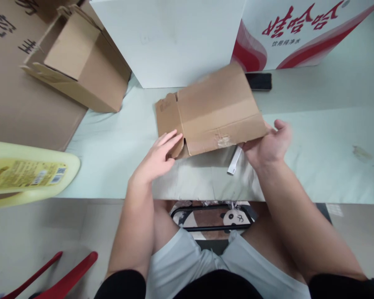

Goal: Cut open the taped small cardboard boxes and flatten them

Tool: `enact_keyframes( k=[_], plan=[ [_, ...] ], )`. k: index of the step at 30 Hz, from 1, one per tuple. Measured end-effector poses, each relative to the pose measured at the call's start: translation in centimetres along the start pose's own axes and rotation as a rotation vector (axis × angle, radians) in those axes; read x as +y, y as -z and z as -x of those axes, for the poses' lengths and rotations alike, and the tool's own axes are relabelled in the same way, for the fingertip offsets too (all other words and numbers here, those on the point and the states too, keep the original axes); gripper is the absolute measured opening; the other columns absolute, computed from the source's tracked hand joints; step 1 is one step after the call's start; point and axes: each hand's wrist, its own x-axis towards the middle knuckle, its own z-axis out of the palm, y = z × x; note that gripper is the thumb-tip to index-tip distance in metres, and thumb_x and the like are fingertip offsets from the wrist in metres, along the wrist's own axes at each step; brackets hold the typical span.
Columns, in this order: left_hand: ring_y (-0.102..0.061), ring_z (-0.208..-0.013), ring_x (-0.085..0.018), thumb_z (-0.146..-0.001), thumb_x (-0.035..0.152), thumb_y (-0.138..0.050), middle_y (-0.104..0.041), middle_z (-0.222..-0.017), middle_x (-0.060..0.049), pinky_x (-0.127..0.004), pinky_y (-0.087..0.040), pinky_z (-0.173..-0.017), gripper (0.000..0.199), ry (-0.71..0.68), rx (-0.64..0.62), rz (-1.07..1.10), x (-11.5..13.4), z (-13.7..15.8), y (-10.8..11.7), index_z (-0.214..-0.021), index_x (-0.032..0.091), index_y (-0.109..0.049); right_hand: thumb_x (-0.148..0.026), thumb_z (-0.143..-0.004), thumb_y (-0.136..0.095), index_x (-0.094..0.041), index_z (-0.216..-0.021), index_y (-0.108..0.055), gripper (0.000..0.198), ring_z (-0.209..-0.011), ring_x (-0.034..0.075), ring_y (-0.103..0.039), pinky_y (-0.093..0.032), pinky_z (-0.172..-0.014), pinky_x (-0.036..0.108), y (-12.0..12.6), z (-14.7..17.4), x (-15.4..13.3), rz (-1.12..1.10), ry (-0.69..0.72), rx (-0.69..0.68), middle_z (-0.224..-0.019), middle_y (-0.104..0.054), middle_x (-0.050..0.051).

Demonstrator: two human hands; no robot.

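Note:
A flattened brown cardboard box (218, 101) is tilted above the table between my hands, with creases, slots and a strip of clear tape near its front edge. My left hand (157, 155) holds its left end flap, fingers over the top and thumb at the front edge. At the near right corner, my right hand (269, 143) supports the cardboard from beneath with the palm turned up; its thumb points away and its fingers are partly hidden. A narrow white object (234, 161) pokes out under the front edge, close to my right hand.
Behind stand a plain white box (171, 41) and a white-and-red carton (286, 37), with a black phone-like object (259, 82) before them. An open cardboard box (87, 62) is at back left. A yellow jug (28, 172) lies at left. The table's front edge faces my lap.

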Motion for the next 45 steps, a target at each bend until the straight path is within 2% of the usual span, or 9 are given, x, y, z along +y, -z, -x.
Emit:
enact_keyframes(
  k=[4,8,12,17,23,26,31,39,45],
  plan=[
    [-0.019,-0.162,-0.037,-0.081,0.012,-0.055,-0.025,-0.173,-0.005,-0.059,-0.027,-0.130,0.081,0.052,-0.124,-0.077,0.7,0.0,-0.1,-0.159,0.026,-0.043,-0.041,-0.062,-0.068,-0.023,-0.083,-0.058,0.030,-0.081,0.020,-0.060,-0.054,-0.055,0.030,0.0,-0.2,-0.8,0.147,-0.113,0.191,-0.086,-0.059,0.005],
    [-0.021,-0.160,-0.041,-0.082,0.028,-0.072,-0.031,-0.171,-0.009,-0.066,-0.027,-0.127,0.078,0.111,-0.043,-0.174,2.3,-0.3,-1.7,-0.156,0.026,-0.046,-0.028,-0.055,-0.068,-0.022,-0.086,-0.062,0.032,-0.075,0.016,-0.059,-0.051,-0.050,0.025,-0.3,0.0,-0.8,0.236,-0.131,0.177,-0.084,-0.061,0.002],
    [-0.029,-0.157,-0.040,-0.082,0.033,-0.079,-0.033,-0.168,-0.021,-0.058,-0.030,-0.129,0.084,0.079,0.200,-0.204,3.2,-0.8,-3.7,-0.156,0.013,-0.042,-0.037,-0.058,-0.073,-0.024,-0.095,-0.062,0.041,-0.086,0.021,-0.067,-0.061,-0.064,0.034,-0.5,0.8,-1.0,0.200,-0.052,0.022,-0.093,-0.067,0.003],
    [-0.054,-0.144,-0.029,-0.098,0.031,-0.057,-0.057,-0.154,-0.013,-0.044,-0.046,-0.121,0.048,-0.030,0.595,0.014,1.8,-1.0,-4.2,-0.144,0.018,-0.058,-0.077,-0.076,-0.056,-0.031,-0.108,-0.065,0.057,-0.112,0.030,-0.071,-0.060,-0.093,0.050,-0.5,1.9,-2.1,0.143,0.016,-0.317,-0.115,-0.073,0.005],
    [-0.068,-0.125,-0.027,-0.092,0.067,-0.064,-0.076,-0.117,-0.008,-0.040,-0.054,-0.111,0.052,-0.035,1.056,0.759,1.3,-1.6,-2.9,-0.112,0.020,-0.072,-0.047,-0.076,-0.074,-0.028,-0.106,-0.067,0.036,-0.111,0.024,-0.072,-0.056,-0.105,0.046,0.2,1.0,-1.2,0.315,-0.043,-0.145,-0.119,-0.074,0.004],
    [-0.058,-0.139,-0.026,-0.083,0.069,-0.073,-0.072,-0.131,-0.005,-0.037,-0.052,-0.115,0.053,-0.037,0.936,1.160,2.1,-1.9,-2.5,-0.113,0.025,-0.071,-0.050,-0.075,-0.078,-0.025,-0.107,-0.067,0.042,-0.111,0.024,-0.072,-0.056,-0.106,0.045,0.4,0.7,-0.5,0.356,-0.138,-0.174,-0.121,-0.074,0.006],
    [-0.059,-0.138,-0.026,-0.095,0.055,-0.064,-0.071,-0.136,-0.007,-0.038,-0.059,-0.106,0.038,0.258,0.494,1.506,3.4,-1.8,-3.4,-0.112,0.022,-0.069,-0.063,-0.068,-0.083,-0.025,-0.106,-0.066,0.057,-0.098,0.021,-0.075,-0.061,-0.095,0.039,-0.3,1.0,-0.2,0.235,-0.189,-0.320,-0.110,-0.076,0.006],
    [-0.076,-0.084,-0.022,-0.072,0.035,-0.086,-0.079,-0.093,-0.006,-0.029,-0.061,-0.066,0.032,0.402,0.148,1.480,4.2,-1.2,-3.7,-0.095,0.018,-0.071,-0.050,-0.055,-0.091,-0.024,-0.103,-0.068,0.060,-0.102,0.027,-0.073,-0.065,-0.076,0.038,-0.7,1.6,0.6,0.154,-0.157,-0.177,-0.110,-0.077,0.007],
    [-0.072,-0.080,-0.019,-0.078,0.045,-0.077,-0.075,-0.082,-0.006,-0.028,-0.057,-0.072,0.030,0.373,0.166,1.038,4.0,-1.7,-3.6,-0.082,0.018,-0.068,-0.041,-0.063,-0.086,-0.025,-0.097,-0.068,0.042,-0.111,0.025,-0.071,-0.056,-0.109,0.045,-0.3,3.2,-1.4,0.186,0.196,0.002,-0.106,-0.076,0.005]
  ],
)
